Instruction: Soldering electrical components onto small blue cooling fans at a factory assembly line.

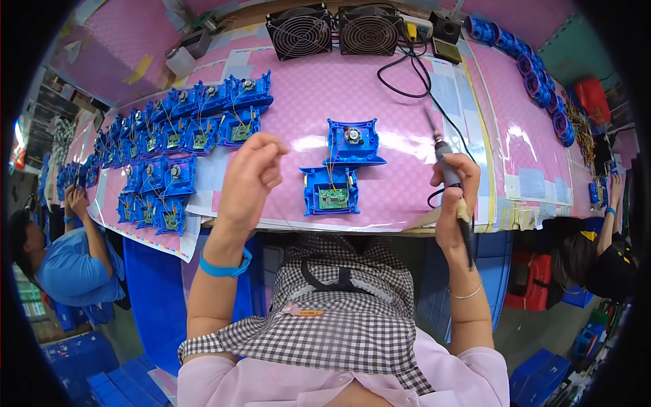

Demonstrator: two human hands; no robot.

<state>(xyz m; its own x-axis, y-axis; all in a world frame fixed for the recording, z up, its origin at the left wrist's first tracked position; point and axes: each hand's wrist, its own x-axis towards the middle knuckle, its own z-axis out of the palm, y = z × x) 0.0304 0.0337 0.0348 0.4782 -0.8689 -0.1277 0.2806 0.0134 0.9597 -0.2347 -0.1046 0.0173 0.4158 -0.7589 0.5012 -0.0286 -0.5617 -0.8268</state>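
Note:
My right hand [462, 180] is wrapped round the grip of a soldering iron [446, 157], whose tip points up and away over the pink table mat. Left of centre, my left hand [249, 178] hovers with its fingers pinched together; a thin, faint wire strand seems to trail from it. Between my hands lies an opened blue plastic housing in two halves. The far half [363, 144] carries a small round speaker [353, 136]. In the near half [312, 200] sits a green circuit board [333, 198], and thin wires join the two. Neither hand touches the housing.
Rows of similar blue housings [193, 129] stand at the left. Two black fans [300, 32] sit at the back, near a soldering stand [446, 51] and a black cable [428, 85]. Blue ring-shaped parts [532, 81] line the far right. Co-workers [78, 261] sit at both sides.

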